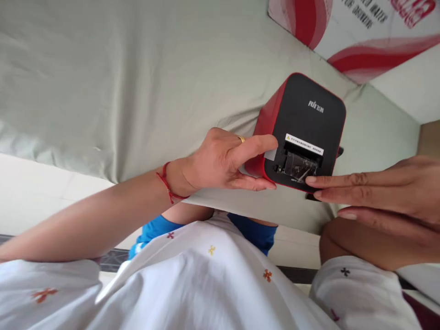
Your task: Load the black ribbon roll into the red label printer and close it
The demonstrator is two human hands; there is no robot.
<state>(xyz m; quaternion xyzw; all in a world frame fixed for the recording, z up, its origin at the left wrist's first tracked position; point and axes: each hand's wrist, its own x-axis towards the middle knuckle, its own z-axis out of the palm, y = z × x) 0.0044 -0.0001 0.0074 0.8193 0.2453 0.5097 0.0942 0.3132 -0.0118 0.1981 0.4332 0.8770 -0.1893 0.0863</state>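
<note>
A small red and black printer stands near the front edge of a table covered in pale green cloth. Its black top has a white warning label and a paper slot facing me. My left hand grips the printer's red left side, thumb under its front corner and index finger along the top edge; a gold ring and a red string bracelet show. My right hand reaches in from the right with fingers stretched out straight and together. Its fingertips touch the printer's front edge below the slot, and it holds nothing.
A red and white printed banner lies at the table's far right corner. The table's front edge runs just under the printer. Below it are my white patterned shirt, blue shorts and a pale floor.
</note>
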